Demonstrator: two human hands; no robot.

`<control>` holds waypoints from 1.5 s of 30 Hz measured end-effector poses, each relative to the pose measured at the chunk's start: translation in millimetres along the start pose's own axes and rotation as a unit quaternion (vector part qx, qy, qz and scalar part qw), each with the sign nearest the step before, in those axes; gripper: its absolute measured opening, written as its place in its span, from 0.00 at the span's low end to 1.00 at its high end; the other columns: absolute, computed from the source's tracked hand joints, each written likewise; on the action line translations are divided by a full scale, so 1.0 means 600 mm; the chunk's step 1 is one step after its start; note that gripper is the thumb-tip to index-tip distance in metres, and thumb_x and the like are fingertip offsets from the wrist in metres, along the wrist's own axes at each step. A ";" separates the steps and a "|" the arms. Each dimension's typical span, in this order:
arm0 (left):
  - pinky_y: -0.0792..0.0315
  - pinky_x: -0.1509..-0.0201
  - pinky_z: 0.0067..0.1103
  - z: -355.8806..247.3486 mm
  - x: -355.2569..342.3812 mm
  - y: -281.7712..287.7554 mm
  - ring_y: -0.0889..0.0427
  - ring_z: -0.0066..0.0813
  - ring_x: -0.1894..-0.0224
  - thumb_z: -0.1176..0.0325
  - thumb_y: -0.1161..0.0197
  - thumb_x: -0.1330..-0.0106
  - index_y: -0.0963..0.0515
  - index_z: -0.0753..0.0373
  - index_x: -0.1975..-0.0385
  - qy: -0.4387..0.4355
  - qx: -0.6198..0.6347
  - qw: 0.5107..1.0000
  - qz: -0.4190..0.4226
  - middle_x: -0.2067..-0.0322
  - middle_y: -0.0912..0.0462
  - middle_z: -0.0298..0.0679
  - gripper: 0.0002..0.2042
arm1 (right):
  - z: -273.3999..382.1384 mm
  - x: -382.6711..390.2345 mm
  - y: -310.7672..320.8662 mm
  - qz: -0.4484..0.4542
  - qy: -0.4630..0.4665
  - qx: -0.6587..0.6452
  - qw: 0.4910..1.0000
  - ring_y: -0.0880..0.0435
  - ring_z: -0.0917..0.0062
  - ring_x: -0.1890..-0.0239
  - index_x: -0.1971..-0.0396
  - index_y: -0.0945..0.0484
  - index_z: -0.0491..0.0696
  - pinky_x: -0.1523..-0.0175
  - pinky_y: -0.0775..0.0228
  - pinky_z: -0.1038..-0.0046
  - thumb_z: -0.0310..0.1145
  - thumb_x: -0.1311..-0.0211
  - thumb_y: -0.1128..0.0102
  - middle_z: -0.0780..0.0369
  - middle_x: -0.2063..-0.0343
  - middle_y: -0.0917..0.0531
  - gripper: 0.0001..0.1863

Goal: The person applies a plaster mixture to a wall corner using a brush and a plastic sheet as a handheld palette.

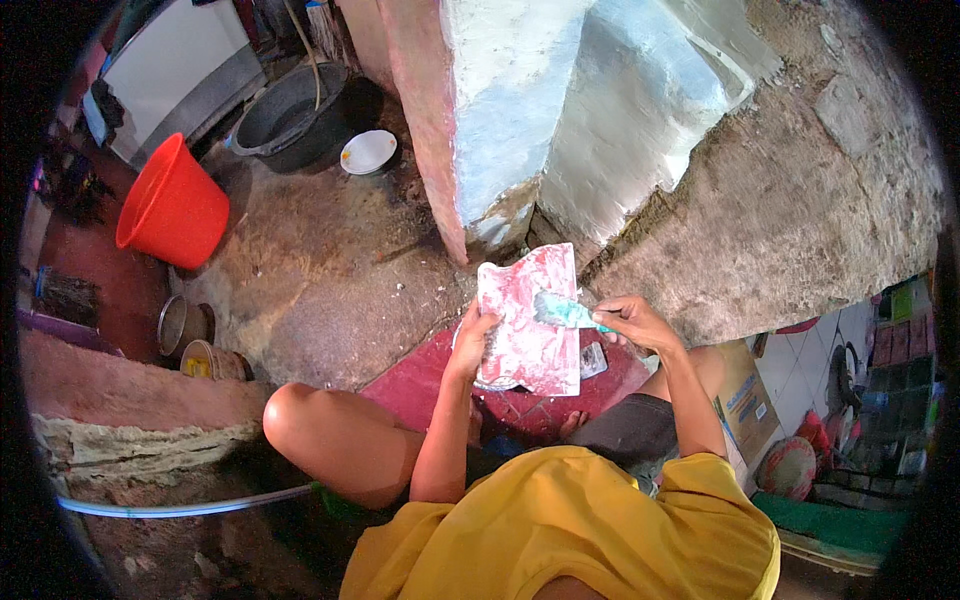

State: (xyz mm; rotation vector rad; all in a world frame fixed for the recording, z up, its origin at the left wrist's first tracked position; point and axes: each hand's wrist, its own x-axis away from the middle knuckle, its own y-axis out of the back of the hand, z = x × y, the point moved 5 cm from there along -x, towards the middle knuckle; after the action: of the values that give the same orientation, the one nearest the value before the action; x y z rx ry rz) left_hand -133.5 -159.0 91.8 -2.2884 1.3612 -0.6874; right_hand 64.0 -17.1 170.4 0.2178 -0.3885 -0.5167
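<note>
My left hand (474, 338) grips the left edge of a flat, slightly bent sheet (530, 362), pinkish red and smeared with white paste. In my right hand (638, 324) is a putty knife (562, 311) with a teal handle. Its blade, coated with pale paste, lies over the right middle of the sheet; whether it touches cannot be told. A round rim shows partly under the sheet, mostly hidden. Just ahead stands a wall corner (515, 85) covered in whitish, wet-looking plaster, its lower edge ragged and bare.
A red bucket (175, 205), a black tub (300, 115) and a white bowl (369, 152) stand on the rough floor at the left. Smaller containers (212, 362) sit below the bucket. A cardboard box (748, 405) is by my right knee. Rough grey concrete (760, 230) spreads out at the right.
</note>
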 end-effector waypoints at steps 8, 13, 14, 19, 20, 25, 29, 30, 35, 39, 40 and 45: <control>0.39 0.47 0.20 -0.037 0.017 0.010 0.30 0.27 0.53 0.71 0.48 0.50 0.41 0.69 0.45 -0.012 0.003 1.000 -0.024 0.53 0.30 0.39 0.28 | 0.008 0.039 0.027 0.008 -0.032 0.041 0.999 0.32 0.87 0.84 0.67 0.21 0.44 0.80 0.39 0.83 0.38 0.44 0.42 0.67 0.82 0.23 0.13; 0.40 0.46 0.20 -0.030 0.010 0.022 0.31 0.27 0.51 0.71 0.48 0.50 0.42 0.69 0.44 -0.032 -0.016 0.999 -0.012 0.52 0.31 0.40 0.29 | -0.033 0.068 0.058 -0.005 -0.042 0.067 0.997 0.31 0.87 0.83 0.68 0.20 0.43 0.78 0.38 0.81 0.38 0.44 0.42 0.66 0.80 0.22 0.12; 0.40 0.46 0.20 -0.032 0.009 0.026 0.32 0.27 0.51 0.71 0.48 0.50 0.42 0.69 0.44 -0.029 -0.003 0.999 -0.013 0.51 0.31 0.40 0.29 | -0.036 0.078 0.064 -0.010 -0.046 0.079 0.996 0.31 0.87 0.82 0.69 0.20 0.43 0.78 0.38 0.81 0.37 0.45 0.42 0.67 0.81 0.22 0.12; 0.39 0.47 0.20 -0.050 0.008 0.024 0.31 0.26 0.52 0.73 0.49 0.49 0.42 0.69 0.44 -0.044 -0.034 0.998 -0.023 0.51 0.31 0.40 0.28 | 0.018 0.106 0.050 -0.101 0.146 -0.021 0.984 0.30 0.87 0.79 0.61 0.25 0.44 0.75 0.37 0.81 0.35 0.45 0.41 0.69 0.76 0.23 0.14; 0.39 0.47 0.20 -0.050 0.012 0.031 0.31 0.26 0.52 0.73 0.49 0.48 0.42 0.69 0.44 -0.037 -0.037 0.998 -0.026 0.51 0.31 0.39 0.28 | 0.007 0.097 0.047 -0.069 0.163 0.029 0.984 0.31 0.88 0.79 0.56 0.28 0.46 0.76 0.38 0.84 0.33 0.45 0.42 0.69 0.75 0.25 0.16; 0.38 0.48 0.21 -0.074 0.027 0.027 0.30 0.26 0.54 0.73 0.49 0.47 0.40 0.68 0.45 -0.010 -0.024 0.999 -0.031 0.54 0.29 0.39 0.26 | 0.043 0.091 -0.017 0.131 -0.009 -0.117 0.984 0.33 0.89 0.81 0.59 0.26 0.40 0.78 0.40 0.86 0.35 0.37 0.53 0.69 0.81 0.29 0.15; 0.35 0.51 0.20 -0.076 0.030 0.018 0.28 0.26 0.57 0.71 0.48 0.49 0.39 0.68 0.46 -0.011 -0.049 0.999 -0.016 0.56 0.28 0.39 0.26 | 0.020 0.088 -0.064 0.219 -0.103 -0.191 0.951 0.36 0.89 0.85 0.60 0.25 0.39 0.82 0.44 0.86 0.41 0.36 0.56 0.70 0.85 0.32 0.19; 0.35 0.51 0.20 -0.076 0.031 0.020 0.28 0.26 0.57 0.70 0.48 0.49 0.39 0.68 0.46 -0.017 -0.051 0.998 -0.018 0.56 0.28 0.39 0.27 | 0.010 0.080 -0.071 0.235 -0.107 -0.194 0.946 0.36 0.89 0.86 0.60 0.25 0.42 0.83 0.44 0.87 0.43 0.36 0.57 0.71 0.85 0.33 0.19; 0.37 0.49 0.20 -0.066 0.027 0.043 0.29 0.26 0.56 0.69 0.47 0.51 0.39 0.68 0.46 -0.012 -0.018 1.000 -0.009 0.55 0.28 0.39 0.28 | -0.048 0.094 -0.024 0.167 -0.132 -0.167 0.963 0.36 0.90 0.85 0.68 0.26 0.41 0.83 0.43 0.86 0.40 0.36 0.55 0.70 0.86 0.33 0.16; 0.40 0.46 0.20 -0.070 0.023 0.036 0.31 0.28 0.52 0.68 0.47 0.50 0.41 0.70 0.45 0.004 -0.082 0.997 0.009 0.53 0.30 0.41 0.29 | -0.037 0.134 0.038 0.081 -0.128 -0.080 0.985 0.32 0.88 0.82 0.60 0.30 0.48 0.80 0.39 0.84 0.40 0.37 0.53 0.69 0.82 0.29 0.12; 0.40 0.46 0.20 -0.065 0.022 0.030 0.31 0.28 0.51 0.68 0.46 0.49 0.41 0.70 0.45 0.036 -0.115 0.992 0.031 0.52 0.30 0.41 0.29 | -0.032 0.144 0.056 0.054 -0.104 -0.064 0.991 0.31 0.87 0.82 0.59 0.30 0.48 0.80 0.38 0.84 0.38 0.37 0.53 0.68 0.81 0.28 0.12; 0.42 0.44 0.20 -0.029 -0.005 0.016 0.33 0.28 0.49 0.68 0.45 0.49 0.42 0.71 0.43 0.162 -0.318 0.918 0.175 0.51 0.31 0.41 0.31 | 0.046 0.144 0.135 0.049 -0.004 0.185 0.981 0.28 0.86 0.79 0.58 0.26 0.46 0.75 0.35 0.82 0.30 0.41 0.49 0.65 0.76 0.23 0.12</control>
State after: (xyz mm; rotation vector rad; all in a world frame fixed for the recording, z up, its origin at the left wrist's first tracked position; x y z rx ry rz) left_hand -151.7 -161.8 99.4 -2.3323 2.3713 -0.5738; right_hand 157.1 4.2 245.8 0.5531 -0.5002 -0.3448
